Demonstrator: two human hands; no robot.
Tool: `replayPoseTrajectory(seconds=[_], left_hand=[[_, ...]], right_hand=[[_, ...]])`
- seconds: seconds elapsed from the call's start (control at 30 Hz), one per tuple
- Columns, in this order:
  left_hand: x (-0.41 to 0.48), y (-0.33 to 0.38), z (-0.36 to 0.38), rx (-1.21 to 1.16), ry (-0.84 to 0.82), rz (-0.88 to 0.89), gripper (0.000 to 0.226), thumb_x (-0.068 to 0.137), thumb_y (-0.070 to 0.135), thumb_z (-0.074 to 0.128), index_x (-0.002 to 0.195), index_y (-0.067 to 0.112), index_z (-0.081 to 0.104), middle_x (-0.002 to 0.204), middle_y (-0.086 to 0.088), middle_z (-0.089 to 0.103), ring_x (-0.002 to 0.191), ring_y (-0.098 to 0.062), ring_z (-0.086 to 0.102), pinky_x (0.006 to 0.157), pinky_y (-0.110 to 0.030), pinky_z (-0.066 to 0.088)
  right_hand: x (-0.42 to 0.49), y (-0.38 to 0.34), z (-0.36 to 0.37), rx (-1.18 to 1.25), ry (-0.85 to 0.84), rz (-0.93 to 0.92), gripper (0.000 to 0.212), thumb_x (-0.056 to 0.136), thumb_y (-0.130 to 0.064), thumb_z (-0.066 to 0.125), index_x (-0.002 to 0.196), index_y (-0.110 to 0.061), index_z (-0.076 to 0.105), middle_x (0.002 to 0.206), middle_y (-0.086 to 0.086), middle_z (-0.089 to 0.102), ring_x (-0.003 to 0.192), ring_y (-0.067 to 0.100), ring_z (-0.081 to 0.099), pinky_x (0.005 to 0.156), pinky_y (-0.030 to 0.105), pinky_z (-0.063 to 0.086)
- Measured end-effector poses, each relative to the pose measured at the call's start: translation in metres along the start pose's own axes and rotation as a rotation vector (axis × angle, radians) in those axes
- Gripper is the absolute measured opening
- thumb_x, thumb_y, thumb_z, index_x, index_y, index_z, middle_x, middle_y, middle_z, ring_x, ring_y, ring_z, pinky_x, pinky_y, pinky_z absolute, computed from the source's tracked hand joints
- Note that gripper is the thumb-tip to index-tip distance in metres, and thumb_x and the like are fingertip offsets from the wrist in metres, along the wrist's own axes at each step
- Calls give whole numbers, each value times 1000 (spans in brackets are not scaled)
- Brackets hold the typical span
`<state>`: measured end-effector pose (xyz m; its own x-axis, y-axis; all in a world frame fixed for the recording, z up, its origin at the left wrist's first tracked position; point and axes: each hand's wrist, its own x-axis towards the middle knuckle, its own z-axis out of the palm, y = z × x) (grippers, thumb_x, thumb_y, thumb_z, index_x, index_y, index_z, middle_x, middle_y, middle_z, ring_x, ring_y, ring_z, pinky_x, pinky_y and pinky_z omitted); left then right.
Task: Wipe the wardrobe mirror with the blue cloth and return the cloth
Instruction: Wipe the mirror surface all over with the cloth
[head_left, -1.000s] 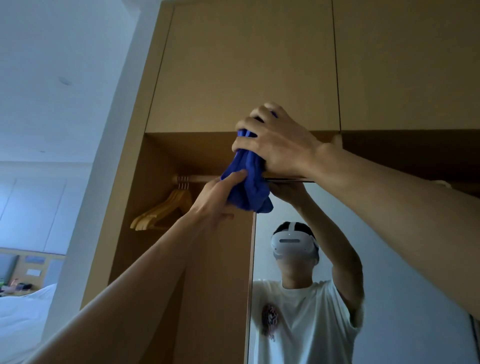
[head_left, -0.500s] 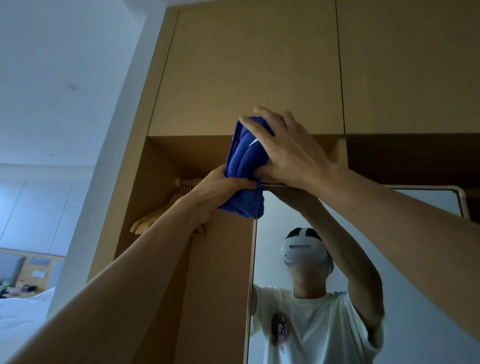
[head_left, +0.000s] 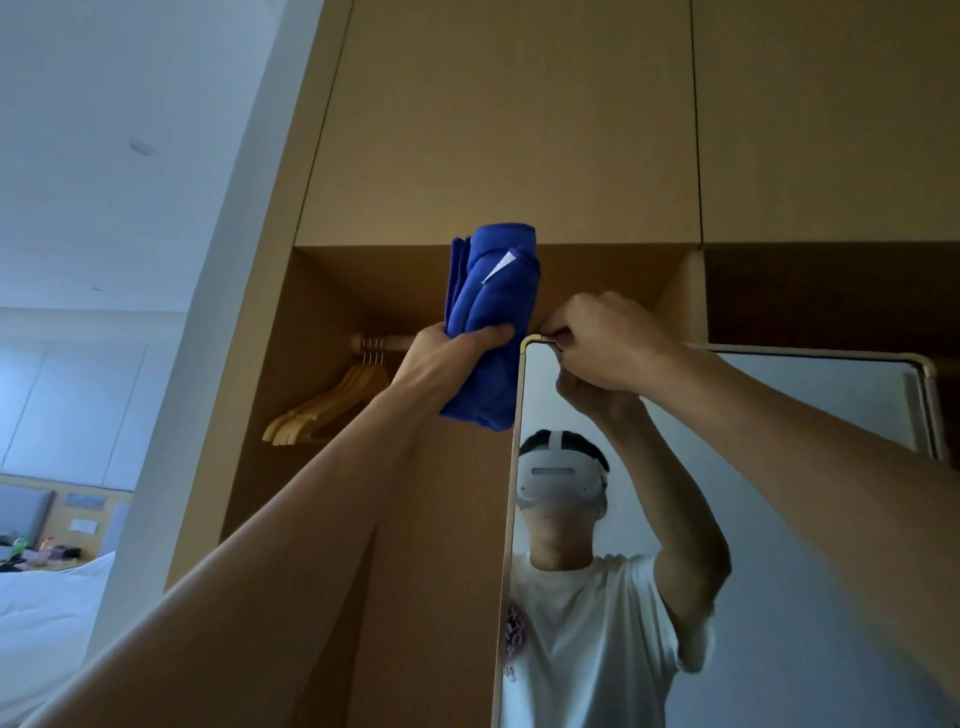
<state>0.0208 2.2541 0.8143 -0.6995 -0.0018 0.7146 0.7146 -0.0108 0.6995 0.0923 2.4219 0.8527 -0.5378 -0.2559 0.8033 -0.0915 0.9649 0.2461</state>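
The folded blue cloth (head_left: 491, 322) stands upright in front of the open wardrobe, just left of the mirror's top left corner. My left hand (head_left: 447, 358) grips it around the middle, thumb across the front. A small white tag shows on the cloth's upper fold. The tall wardrobe mirror (head_left: 753, 519) has a thin rounded frame and reflects a person in a white T-shirt and headset. My right hand (head_left: 608, 343) has its fingers curled over the mirror's top edge near the left corner.
Wooden hangers (head_left: 332, 405) hang on a rail (head_left: 384, 343) inside the open wardrobe compartment behind the cloth. Closed cabinet doors (head_left: 509, 130) fill the space above. A white bed (head_left: 47, 613) and a headboard shelf lie far left.
My right hand has let go of the cloth and moved right onto the mirror's top edge. The left hand now holds the cloth alone, raised upright. The view has tilted down slightly.
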Motion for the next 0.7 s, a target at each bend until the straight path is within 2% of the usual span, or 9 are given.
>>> replayPoseTrajectory(seconds=[0.1, 0.17, 0.27, 0.37, 0.4, 0.47, 0.53, 0.63, 0.7], left_hand=[[-3, -1, 7, 103, -22, 90, 46, 91, 45, 72, 127, 20, 56, 114, -5, 71, 100, -22, 68, 89, -38, 57], [-9, -10, 11, 109, -6, 102, 47, 95, 48, 66, 133, 22, 55, 114, -3, 71, 97, -19, 68, 82, -33, 56], [-24, -33, 15, 95, 5, 3, 44, 96, 54, 62, 122, 20, 58, 100, -1, 71, 83, -13, 68, 61, -22, 50], [-58, -75, 19, 127, 12, 21, 37, 96, 54, 61, 109, 19, 62, 90, 1, 71, 74, -9, 68, 56, -18, 46], [-72, -87, 19, 120, 17, 30, 34, 95, 54, 62, 103, 21, 64, 85, 3, 72, 68, -6, 68, 53, -15, 45], [-89, -102, 19, 100, 21, 27, 29, 93, 53, 65, 91, 24, 64, 75, 6, 71, 60, 0, 66, 47, -10, 42], [-88, -97, 19, 90, 28, 16, 25, 94, 52, 65, 89, 27, 62, 76, 8, 70, 59, 2, 66, 46, -9, 42], [-65, -67, 22, 86, 16, 30, 24, 96, 54, 61, 91, 31, 57, 80, 7, 68, 63, -5, 66, 49, -11, 43], [-48, -43, 23, 74, 11, 38, 28, 97, 57, 57, 90, 30, 55, 81, 5, 67, 68, -7, 64, 53, -16, 43]], right_hand=[[-5, 2, 5, 20, 3, 20, 24, 95, -14, 51, 91, -29, 70, 80, 1, 67, 76, 23, 63, 72, 42, 57], [-6, 2, 8, 4, 22, 23, 26, 95, -13, 51, 98, -30, 71, 83, 3, 67, 78, 26, 63, 73, 42, 56], [-5, 0, 10, -14, 39, 32, 23, 93, -11, 52, 94, -24, 70, 85, 6, 67, 81, 32, 64, 73, 44, 56], [-6, -3, 12, -7, 76, 9, 30, 96, -9, 52, 109, -26, 74, 97, 5, 73, 89, 31, 67, 79, 45, 57], [-7, -3, 13, 5, 87, 2, 31, 97, -9, 52, 110, -27, 74, 94, 3, 73, 85, 28, 67, 75, 42, 57], [-8, -4, 14, 14, 94, 0, 28, 97, -7, 52, 93, -26, 73, 76, 0, 67, 72, 24, 63, 61, 34, 50], [-10, -7, 15, 16, 96, 13, 28, 95, -6, 51, 84, -25, 68, 73, 1, 65, 73, 27, 64, 57, 33, 42], [-11, -8, 18, 36, 82, 39, 30, 94, -7, 52, 107, -26, 71, 90, 2, 69, 85, 29, 66, 64, 36, 49], [-13, -7, 21, 21, 91, 40, 23, 94, -7, 51, 103, -21, 67, 90, 4, 64, 83, 27, 61, 63, 35, 44]])
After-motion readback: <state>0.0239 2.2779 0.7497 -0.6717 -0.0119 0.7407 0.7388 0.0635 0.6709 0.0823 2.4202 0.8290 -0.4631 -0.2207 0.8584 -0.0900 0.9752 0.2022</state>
